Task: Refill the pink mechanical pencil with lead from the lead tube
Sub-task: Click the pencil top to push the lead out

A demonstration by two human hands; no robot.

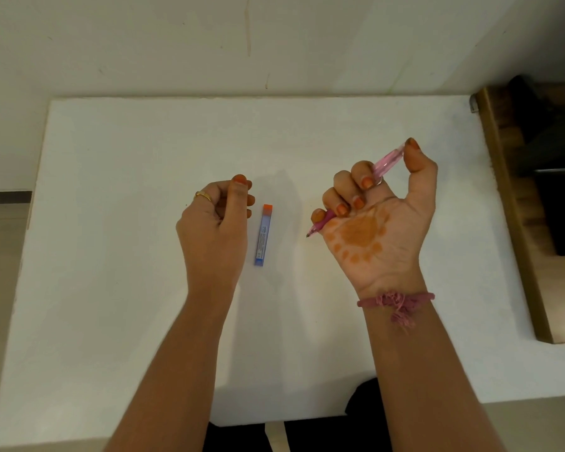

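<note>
Right hand [377,220] fingers [366,177] wrap pink pencil [388,161], thumb seemingly capping its end.

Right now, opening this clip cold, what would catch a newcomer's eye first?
The right hand, palm up with an orange henna pattern, grips the pink mechanical pencil, thumb on its top end. Between the hands the blue lead tube with its orange cap lies flat on the white table, beside the loosely curled left hand.
</note>
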